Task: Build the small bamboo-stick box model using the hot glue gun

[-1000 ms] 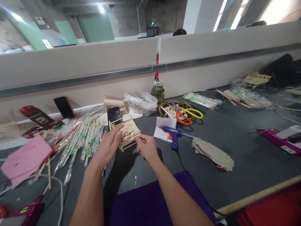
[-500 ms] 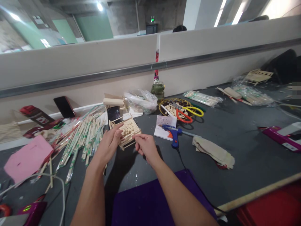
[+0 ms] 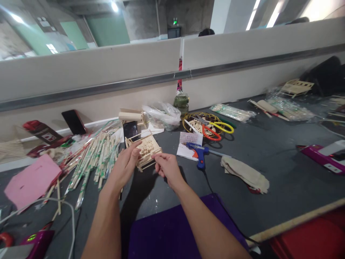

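A small model made of wooden sticks (image 3: 149, 144), with a slatted floor and low rails, sits tilted on the dark table. Small pale wooden bits lie scattered on its floor. My left hand (image 3: 126, 161) holds the model's left side, its fingers reaching over the edge and partly hiding it. At the front right corner, my right hand (image 3: 167, 167) is closed in a pinch on the front rail, with the other fingers curled under. A blue glue gun (image 3: 201, 154) lies to the right of my right hand, on a printed paper (image 3: 185, 138).
Wrapped chopsticks (image 3: 90, 158) are heaped at left beside pink paper (image 3: 33, 180). Behind the model are a black phone (image 3: 130, 129) and a plastic bag (image 3: 163, 117). Scissors (image 3: 226, 127) rest on a yellow basket (image 3: 185, 126). A glove (image 3: 244, 174) lies right; the glue gun's cord (image 3: 211, 185) runs forward.
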{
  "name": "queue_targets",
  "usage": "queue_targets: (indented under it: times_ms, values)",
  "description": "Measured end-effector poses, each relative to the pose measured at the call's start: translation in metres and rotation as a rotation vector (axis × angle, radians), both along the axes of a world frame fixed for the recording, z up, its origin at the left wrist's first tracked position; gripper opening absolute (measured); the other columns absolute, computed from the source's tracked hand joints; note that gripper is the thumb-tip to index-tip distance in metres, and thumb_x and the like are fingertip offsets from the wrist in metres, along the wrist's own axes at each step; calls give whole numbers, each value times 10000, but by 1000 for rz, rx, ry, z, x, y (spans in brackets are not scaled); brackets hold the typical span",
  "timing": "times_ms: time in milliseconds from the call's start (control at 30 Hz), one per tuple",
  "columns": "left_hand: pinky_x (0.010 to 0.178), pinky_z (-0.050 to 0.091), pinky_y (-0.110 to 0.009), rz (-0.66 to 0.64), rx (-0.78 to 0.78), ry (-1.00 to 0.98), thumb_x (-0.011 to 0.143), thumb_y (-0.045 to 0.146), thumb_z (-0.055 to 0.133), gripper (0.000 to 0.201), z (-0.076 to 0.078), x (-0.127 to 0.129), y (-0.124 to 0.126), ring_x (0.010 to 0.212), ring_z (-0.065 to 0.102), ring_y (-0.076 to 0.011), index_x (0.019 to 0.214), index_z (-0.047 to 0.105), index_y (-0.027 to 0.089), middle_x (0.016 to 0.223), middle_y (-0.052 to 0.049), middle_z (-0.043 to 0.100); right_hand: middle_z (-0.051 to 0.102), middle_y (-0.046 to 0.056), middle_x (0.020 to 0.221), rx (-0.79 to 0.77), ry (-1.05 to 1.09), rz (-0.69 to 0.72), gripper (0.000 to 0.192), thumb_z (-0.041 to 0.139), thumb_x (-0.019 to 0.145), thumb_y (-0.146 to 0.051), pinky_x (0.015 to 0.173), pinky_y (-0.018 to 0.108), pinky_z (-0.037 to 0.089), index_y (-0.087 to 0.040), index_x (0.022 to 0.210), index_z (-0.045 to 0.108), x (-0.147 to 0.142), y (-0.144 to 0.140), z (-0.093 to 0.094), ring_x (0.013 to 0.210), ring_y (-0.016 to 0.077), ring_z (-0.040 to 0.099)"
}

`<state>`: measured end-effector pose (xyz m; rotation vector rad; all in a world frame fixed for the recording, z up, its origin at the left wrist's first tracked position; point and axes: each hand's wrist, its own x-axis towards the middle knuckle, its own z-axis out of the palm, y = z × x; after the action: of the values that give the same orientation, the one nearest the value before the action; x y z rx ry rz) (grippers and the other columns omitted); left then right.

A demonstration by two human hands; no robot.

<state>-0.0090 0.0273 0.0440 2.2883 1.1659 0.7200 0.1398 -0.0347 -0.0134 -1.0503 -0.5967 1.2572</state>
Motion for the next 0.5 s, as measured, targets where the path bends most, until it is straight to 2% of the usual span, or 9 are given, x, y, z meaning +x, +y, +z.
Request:
queue_targets:
  times_ms: [100, 300, 433, 500]
  values:
    - [970, 423, -445, 1, 4, 5, 959, 570, 242, 588, 0, 0, 0, 991, 629, -239, 1330, 520, 207, 1027, -79, 686, 526, -64, 384, 2, 0, 5, 232, 586, 696, -324, 281, 153, 193, -126, 793, 662, 0, 0, 0, 253, 38, 320]
    - [968, 437, -433, -18, 25, -20, 965, 555, 256, 566, -2, -1, 0, 1082, 603, -244, 1323, 530, 213, 1040, -84, 688, 529, -62, 390, -26, -31, 6, 241, 556, 693, -300, 289, 161, 177, -119, 806, 668, 3, -2, 1, 253, 38, 312]
    - [946, 455, -439, -26, 33, -37, 967, 547, 262, 562, -4, -2, 1, 1087, 603, -254, 1313, 538, 201, 1027, -94, 688, 539, -55, 403, -47, -119, 100, 218, 553, 694, -292, 295, 166, 171, -120, 776, 661, 20, -7, 7, 257, 40, 323]
    - [925, 468, -439, -38, 37, -45, 967, 540, 268, 558, -3, -3, 1, 1075, 609, -259, 1310, 541, 194, 1018, -101, 688, 549, -54, 419, -31, -177, 96, 215, 560, 698, -294, 302, 165, 180, -123, 782, 660, 32, -11, 11, 267, 39, 334]
